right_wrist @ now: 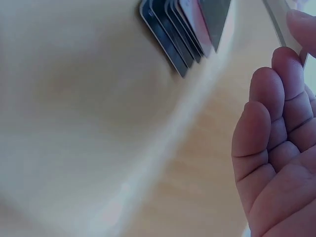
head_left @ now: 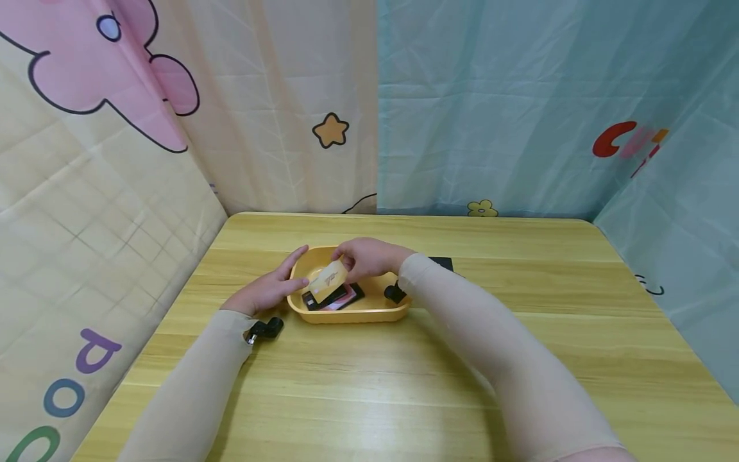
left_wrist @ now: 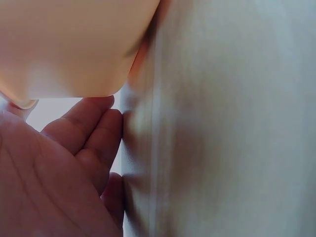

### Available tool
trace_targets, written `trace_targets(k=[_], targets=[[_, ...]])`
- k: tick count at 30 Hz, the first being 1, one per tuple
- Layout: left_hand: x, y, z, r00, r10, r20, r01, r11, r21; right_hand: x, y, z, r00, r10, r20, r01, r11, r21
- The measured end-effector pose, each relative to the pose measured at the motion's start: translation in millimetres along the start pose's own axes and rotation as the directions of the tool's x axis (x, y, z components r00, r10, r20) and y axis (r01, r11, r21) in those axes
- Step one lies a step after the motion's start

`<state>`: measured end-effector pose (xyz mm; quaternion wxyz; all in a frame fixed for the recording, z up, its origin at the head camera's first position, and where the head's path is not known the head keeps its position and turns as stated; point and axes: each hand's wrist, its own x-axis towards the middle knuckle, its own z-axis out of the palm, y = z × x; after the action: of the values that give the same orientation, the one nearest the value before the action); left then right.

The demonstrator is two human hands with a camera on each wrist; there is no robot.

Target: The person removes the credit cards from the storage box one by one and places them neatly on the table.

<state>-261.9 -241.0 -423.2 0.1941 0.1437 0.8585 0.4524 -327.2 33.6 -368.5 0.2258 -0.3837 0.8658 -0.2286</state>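
A shallow yellow plastic tray (head_left: pixel 358 316) sits on the table. My left hand (head_left: pixel 267 287) holds the tray's left end, thumb over the rim, fingers along the outer wall; the left wrist view shows those fingers (left_wrist: pixel 101 128) beside the wall, low at the tabletop. Above the tray's left part, my right hand (head_left: pixel 369 258) pinches a pale yellow card (head_left: pixel 329 280) with a small print, held tilted. Under it lie several dark and pink cards (head_left: pixel 346 298), which appear as a fanned stack (right_wrist: pixel 173 29) in the right wrist view. The held card's edge (right_wrist: pixel 276 22) shows by the thumb.
A flat black thing (head_left: pixel 441 262) lies on the table behind my right forearm, partly hidden. Small black wrist cameras (head_left: pixel 268 328) are strapped to both wrists. Printed curtains (head_left: pixel 485 109) hang along the back and sides of the wooden table (head_left: pixel 369 378).
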Motion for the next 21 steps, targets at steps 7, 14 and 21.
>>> trace_targets(k=[7, 14, 21], targets=[[0.3, -0.4, 0.0, 1.0, 0.008, 0.004, -0.009, 1.0, 0.004, -14.0, 4.1, -14.1, 0.999, -0.004, -0.048, 0.005, 1.0, 0.006], [-0.9, 0.4, 0.4, 1.0, 0.016, -0.008, -0.015, 1.0, 0.01, -31.4, 9.6, -27.8, 0.996, 0.027, -0.087, -0.022, 0.998, 0.052], [-1.3, 1.3, 1.0, 1.0, 0.009, -0.013, -0.009, 1.0, 0.022, -52.3, 14.6, -40.4, 0.991, 0.047, -0.123, -0.035, 0.995, 0.094]])
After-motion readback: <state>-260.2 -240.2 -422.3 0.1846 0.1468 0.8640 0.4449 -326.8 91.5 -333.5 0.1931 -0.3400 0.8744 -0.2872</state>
